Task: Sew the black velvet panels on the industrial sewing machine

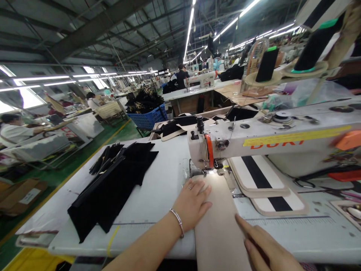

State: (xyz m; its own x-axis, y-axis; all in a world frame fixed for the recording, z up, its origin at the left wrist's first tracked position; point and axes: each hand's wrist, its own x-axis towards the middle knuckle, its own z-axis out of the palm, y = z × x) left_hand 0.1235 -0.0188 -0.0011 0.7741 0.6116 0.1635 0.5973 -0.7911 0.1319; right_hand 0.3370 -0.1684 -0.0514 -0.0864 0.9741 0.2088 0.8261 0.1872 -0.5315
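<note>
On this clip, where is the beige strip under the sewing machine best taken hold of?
Along its near part, on the long edges: the beige strip lies flat, running from the needle toward the table edge. The left hand presses its left edge; the right hand touches its right. Come from above.

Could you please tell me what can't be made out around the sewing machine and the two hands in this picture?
- Needle and presser foot: hidden behind the sewing machine head and washed out by its lamp.
- Right hand: cut off by the bottom edge.
- Beige fabric strip: near end runs off the bottom edge.
- Left hand: palm hidden, flat on the strip.
- Black fabric pieces: too dark to count.
</note>
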